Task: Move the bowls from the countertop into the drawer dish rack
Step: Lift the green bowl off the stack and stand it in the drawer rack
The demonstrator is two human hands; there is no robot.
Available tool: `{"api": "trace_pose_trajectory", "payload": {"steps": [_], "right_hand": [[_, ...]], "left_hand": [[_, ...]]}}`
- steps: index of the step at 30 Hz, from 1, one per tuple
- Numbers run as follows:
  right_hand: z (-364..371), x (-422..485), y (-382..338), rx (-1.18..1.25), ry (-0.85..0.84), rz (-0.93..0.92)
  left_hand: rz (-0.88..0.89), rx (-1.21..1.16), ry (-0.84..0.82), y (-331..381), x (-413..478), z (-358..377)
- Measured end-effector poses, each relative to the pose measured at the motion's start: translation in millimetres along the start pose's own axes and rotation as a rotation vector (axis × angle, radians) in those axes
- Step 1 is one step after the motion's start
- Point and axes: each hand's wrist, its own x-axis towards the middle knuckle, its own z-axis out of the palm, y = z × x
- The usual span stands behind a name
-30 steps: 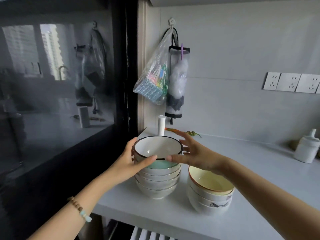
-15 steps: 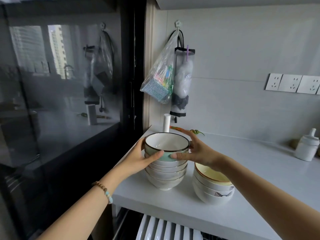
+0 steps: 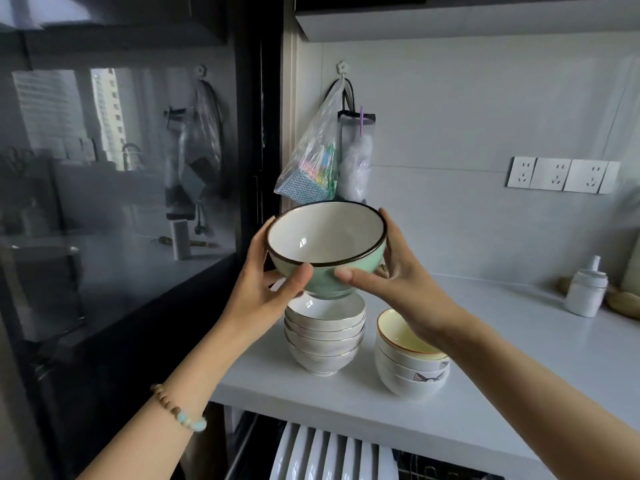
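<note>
Both hands are on one bowl here. The green bowl (image 3: pixel 327 252) with the dark rim and white inside sits in the middle of the frame, tipped toward the camera and held in the air just above the stack of white bowls (image 3: pixel 325 336). The left hand (image 3: pixel 263 289) wraps its left side, thumb pressed on the front wall, and the right hand (image 3: pixel 398 275) does the same from the right, so it's clamped between the two palms. There's a beaded bracelet (image 3: pixel 178 408) on the left wrist, lower left.

The countertop (image 3: pixel 502 382) is a pale grey-white slab running off toward the right edge. Next to the white stack, just right of centre, is a second stack of bowls (image 3: pixel 410 362) with a yellowish inside and an orange rim, partly behind the right forearm. Far right there's a small white bottle (image 3: pixel 587 289) by the wall.

Bottom centre, under the counter edge, you can see the drawer dish rack (image 3: pixel 450 474) with white plates (image 3: pixel 329 455) standing on edge.

The back wall is light grey tile with a row of white sockets (image 3: pixel 561 174) at upper right, plus a plastic bag (image 3: pixel 311 161) and a mesh holder (image 3: pixel 356 157) hanging from a flower-shaped hook (image 3: pixel 343 68). The whole left half is dark glass (image 3: pixel 121 168) reflecting the room.
</note>
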Motion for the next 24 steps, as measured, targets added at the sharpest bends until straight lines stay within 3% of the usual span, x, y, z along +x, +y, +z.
{"api": "trace_pose_trajectory", "payload": {"steps": [7, 15, 19, 24], "right_hand": [[29, -100, -17, 0.154, -0.103, 0.157], [62, -168, 25, 0.404, -0.161, 0.778], [76, -186, 53, 0.448, -0.136, 0.995], [88, -193, 84, 0.285, -0.097, 1.122]], "left_hand": [[-0.379, -0.362, 0.043, 13, -105, 2], [-0.776, -0.546, 0.099, -29, -197, -19], [-0.914, -0.446, 0.018, -55, -222, -38], [-1.004, -0.015, -0.145, -80, -229, -59]]}}
